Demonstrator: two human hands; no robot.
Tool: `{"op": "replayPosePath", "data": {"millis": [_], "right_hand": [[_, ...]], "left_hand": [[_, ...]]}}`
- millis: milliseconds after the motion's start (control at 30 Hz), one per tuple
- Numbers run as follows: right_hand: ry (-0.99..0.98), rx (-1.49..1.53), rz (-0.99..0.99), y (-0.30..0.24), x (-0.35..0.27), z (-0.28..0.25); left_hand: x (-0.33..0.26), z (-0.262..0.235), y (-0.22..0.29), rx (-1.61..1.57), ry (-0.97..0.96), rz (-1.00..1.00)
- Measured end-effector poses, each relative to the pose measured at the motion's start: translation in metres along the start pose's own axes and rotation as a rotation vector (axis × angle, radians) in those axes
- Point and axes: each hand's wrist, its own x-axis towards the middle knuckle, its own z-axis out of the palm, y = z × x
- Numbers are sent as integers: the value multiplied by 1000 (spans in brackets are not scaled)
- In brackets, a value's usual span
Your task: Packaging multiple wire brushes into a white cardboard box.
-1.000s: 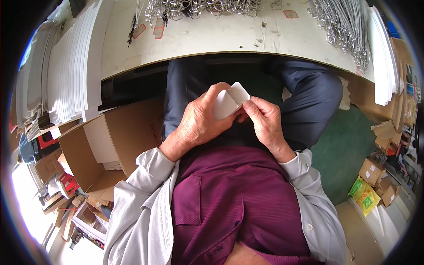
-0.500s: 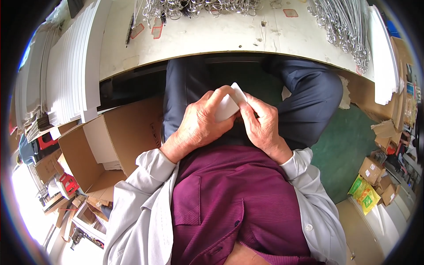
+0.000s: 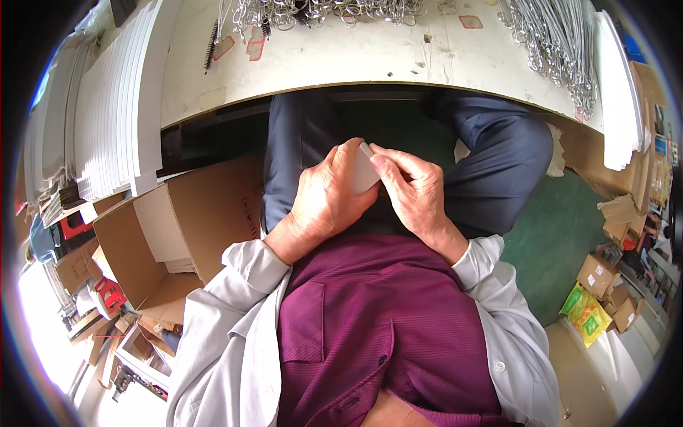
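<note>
Above my lap, my left hand (image 3: pixel 321 193) is closed round a small white box (image 3: pixel 364 175). My right hand (image 3: pixel 415 191) pinches the box's upper end, thumb and fingers at its edge. The box's lower part is hidden behind my fingers, so I cannot tell whether its far end is open. Beyond my hands is the front edge of a worn white table (image 3: pixel 320 67). On it lie a heap of looped metal wires (image 3: pixel 341 11) and a thin black-bristled brush (image 3: pixel 211 47).
A bundle of long looped wires (image 3: pixel 558 50) lies at the table's right. White flat pieces stand stacked at the left (image 3: pixel 114 121) and the right (image 3: pixel 616 92). An open cardboard box (image 3: pixel 217 220) is left of my legs. Small cartons (image 3: pixel 597 274) and a yellow-green packet (image 3: pixel 586 313) lie far right.
The white box has tilted between my hands, its upper end now lower and turned edge-on. My left fingers have straightened along its side, and my right fingers have shifted onto its top.
</note>
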Motion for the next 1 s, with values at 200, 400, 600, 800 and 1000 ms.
{"op": "replayPosePath", "data": {"millis": [200, 400, 600, 800, 1000], "right_hand": [[25, -15, -23, 0, 4, 5], [17, 244, 229, 0, 6, -4], [13, 265, 340, 3, 7, -9], [84, 3, 65, -3, 1, -2], [9, 10, -53, 2, -3, -6]], "left_hand": [[-1, -1, 3, 2, -7, -21], [-2, 3, -2, 20, 10, 19], [-3, 3, 0, 36, -13, 4], [-7, 3, 2, 35, 17, 21], [-3, -1, 3, -12, 37, -22]]}}
